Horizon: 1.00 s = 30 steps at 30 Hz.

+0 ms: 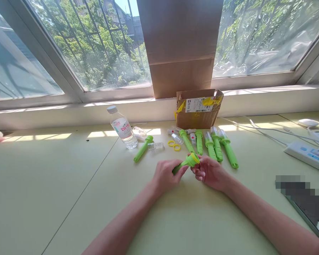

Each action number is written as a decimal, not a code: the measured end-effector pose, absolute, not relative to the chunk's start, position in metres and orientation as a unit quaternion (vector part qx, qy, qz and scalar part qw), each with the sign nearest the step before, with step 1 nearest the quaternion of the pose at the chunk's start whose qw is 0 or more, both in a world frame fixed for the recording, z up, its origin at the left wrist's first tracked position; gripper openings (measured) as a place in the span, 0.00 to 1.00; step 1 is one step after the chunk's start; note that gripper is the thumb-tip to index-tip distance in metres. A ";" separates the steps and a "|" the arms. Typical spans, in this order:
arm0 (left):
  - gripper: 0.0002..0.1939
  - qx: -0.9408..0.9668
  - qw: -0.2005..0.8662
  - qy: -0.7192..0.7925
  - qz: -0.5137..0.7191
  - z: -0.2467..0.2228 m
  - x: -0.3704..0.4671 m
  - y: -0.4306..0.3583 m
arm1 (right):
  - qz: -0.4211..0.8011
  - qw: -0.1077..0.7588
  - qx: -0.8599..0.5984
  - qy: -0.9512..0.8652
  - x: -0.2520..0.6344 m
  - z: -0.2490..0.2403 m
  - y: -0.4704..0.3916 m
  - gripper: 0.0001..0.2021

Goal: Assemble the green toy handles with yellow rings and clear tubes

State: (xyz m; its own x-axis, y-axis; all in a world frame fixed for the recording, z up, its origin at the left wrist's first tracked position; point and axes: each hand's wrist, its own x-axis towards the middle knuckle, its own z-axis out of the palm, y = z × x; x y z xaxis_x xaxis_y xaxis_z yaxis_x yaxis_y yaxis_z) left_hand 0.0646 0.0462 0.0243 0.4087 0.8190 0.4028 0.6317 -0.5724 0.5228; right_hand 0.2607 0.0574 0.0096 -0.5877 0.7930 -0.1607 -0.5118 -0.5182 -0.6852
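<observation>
Well, through my head view, the left hand is wrapped round a smooth green plastic handle, my clock's hub; the right hand's curled fingers meet its yellow-rimmed cup, gripping or not, I can't tell. Slim yellow rings at eleven, clear bottle at ten, cardboard box near twelve.

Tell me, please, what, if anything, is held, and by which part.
The left hand holds a green stick by its handle; the right hand is at its yellow-ringed end.
</observation>
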 end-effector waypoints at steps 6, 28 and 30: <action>0.18 0.805 0.257 0.440 0.304 0.025 0.068 0.047 | 0.847 0.385 -0.228 -0.286 0.262 0.011 0.058 0.13; 0.13 0.798 0.198 0.410 0.396 0.017 0.071 0.044 | 0.855 0.371 -0.194 -0.306 0.265 0.012 0.058 0.14; 0.14 0.797 0.193 0.413 0.396 0.016 0.071 0.045 | 0.854 0.372 -0.194 -0.306 0.264 0.012 0.058 0.14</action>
